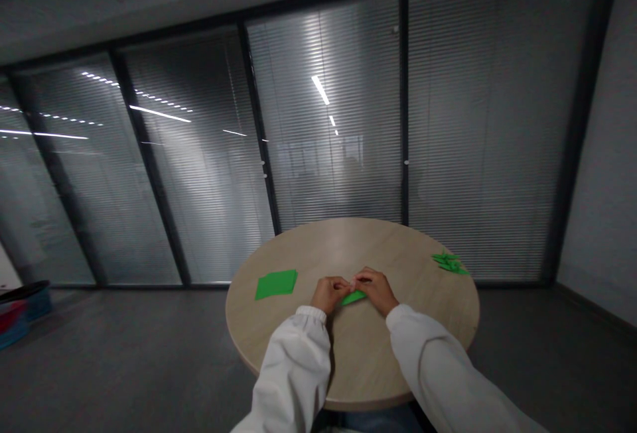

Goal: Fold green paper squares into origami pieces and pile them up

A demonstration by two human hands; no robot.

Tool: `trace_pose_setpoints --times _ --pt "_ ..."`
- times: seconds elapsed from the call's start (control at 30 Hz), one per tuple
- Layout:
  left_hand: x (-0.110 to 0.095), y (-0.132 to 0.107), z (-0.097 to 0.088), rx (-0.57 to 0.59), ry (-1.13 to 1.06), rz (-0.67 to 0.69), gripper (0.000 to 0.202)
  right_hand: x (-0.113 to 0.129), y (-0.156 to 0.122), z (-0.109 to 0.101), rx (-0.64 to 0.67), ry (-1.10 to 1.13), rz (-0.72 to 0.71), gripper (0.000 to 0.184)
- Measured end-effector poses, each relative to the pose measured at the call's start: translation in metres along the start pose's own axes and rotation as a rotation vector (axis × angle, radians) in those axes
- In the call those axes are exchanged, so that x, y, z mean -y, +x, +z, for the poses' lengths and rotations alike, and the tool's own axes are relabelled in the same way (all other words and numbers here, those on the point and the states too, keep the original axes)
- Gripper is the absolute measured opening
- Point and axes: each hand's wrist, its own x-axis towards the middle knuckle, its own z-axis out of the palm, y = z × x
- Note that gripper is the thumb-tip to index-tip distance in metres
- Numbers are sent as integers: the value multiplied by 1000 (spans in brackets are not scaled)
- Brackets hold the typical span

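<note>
Green paper (353, 298) under the fingers (365, 275)

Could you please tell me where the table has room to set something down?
Bare tabletop shows beyond the left hand and right hand, and between the right sleeve and the green pieces. Crowded: mid-table, where both hands pinch a green sheet; green papers lie left.

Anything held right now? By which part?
Green paper: left hand and right hand meet at its far edge, fingers bunched; whether they pinch or just press it can't be told.
</note>
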Motion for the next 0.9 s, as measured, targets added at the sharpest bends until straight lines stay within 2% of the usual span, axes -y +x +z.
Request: trace_pose_setpoints --times 0.17,0.33,0.47,0.67,0.8,0.9 --pt "-2 0 1 11 26 -12 31 -5 2 1 -42 15 33 19" --pt "-4 -1 0 104 6 -49 33 -15 6 0 -164 44 115 21" --pt "-1 -1 -2 84 45 -61 33 -23 6 3 -130 49 133 24" --pt "1 -2 -5 70 70 -81 34 -18 4 4 -44 -18 35 23" --pt "-2 -2 -4 98 24 -83 34 -11 4 1 -62 -42 11 26" --pt "-5 -2 -3 83 -32 -71 34 -12 6 -2 -124 -10 69 28"
